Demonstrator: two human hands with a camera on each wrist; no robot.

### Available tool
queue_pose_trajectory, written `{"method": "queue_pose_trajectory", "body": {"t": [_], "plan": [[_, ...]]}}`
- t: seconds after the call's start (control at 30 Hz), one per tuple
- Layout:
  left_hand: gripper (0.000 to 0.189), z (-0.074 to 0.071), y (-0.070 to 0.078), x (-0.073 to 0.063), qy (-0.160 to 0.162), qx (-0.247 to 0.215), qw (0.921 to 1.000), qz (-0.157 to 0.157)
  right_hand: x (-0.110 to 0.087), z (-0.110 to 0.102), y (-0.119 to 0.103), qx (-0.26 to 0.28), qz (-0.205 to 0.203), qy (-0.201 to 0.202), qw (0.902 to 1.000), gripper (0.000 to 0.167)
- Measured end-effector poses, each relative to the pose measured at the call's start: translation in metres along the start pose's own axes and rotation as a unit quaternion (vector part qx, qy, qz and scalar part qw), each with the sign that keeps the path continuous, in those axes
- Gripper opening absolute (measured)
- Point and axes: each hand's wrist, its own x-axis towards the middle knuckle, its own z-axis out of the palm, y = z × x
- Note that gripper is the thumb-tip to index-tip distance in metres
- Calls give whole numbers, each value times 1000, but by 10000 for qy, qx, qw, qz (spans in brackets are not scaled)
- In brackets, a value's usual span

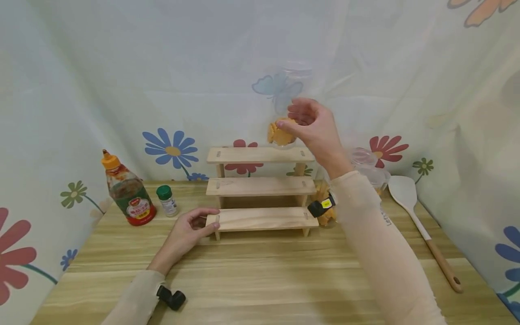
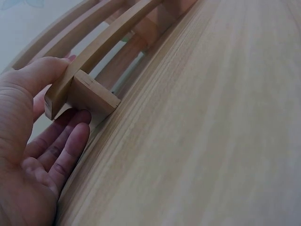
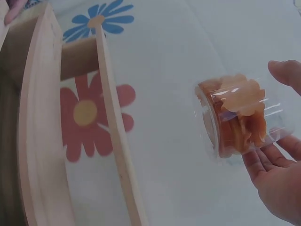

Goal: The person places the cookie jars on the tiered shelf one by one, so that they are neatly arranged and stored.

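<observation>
My right hand (image 1: 314, 128) holds a clear jar (image 1: 281, 134) in the air above the top tier of a three-tier wooden step rack (image 1: 260, 186). Orange wavy-edged pieces (image 3: 242, 113) fill the bottom part of the jar; its upper part is see-through. In the right wrist view, thumb and fingers lie on opposite sides of the jar. My left hand (image 1: 191, 228) grips the left end of the rack's lowest tier. In the left wrist view the thumb lies over this board (image 2: 101, 47) and the other fingers are under it, beside the rack's leg (image 2: 94, 94).
A sauce bottle (image 1: 130, 194) with an orange cap and a small green-lidded shaker (image 1: 167, 201) stand left of the rack. Right of it, partly behind my right arm, are clear containers (image 1: 375, 176), one with orange pieces. A white spatula (image 1: 406, 192) lies at the far right of the table.
</observation>
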Motion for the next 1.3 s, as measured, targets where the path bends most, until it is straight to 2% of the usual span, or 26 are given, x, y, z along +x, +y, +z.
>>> {"method": "queue_pose_trajectory", "body": {"t": [0.33, 0.67, 0.9, 1.03, 1.3], "plan": [[38, 0, 3, -1, -2, -5, 10000, 34, 10, 59, 10, 67, 73, -311, 9995, 68], [36, -1, 2, -1, -12, 13, 9999, 101, 12, 103, 26, -176, 262, -493, 9983, 76], [36, -1, 1, -1, -9, -39, 10000, 89, 7, 120, 36, -374, 613, -426, 9965, 79], [36, -1, 3, -2, -30, -51, 9999, 122, 3, 124, 43, -306, 747, -295, 9963, 85], [35, -1, 4, -3, 6, 17, 9999, 113, 1, 128, 48, -580, 764, -78, 9954, 76]]}}
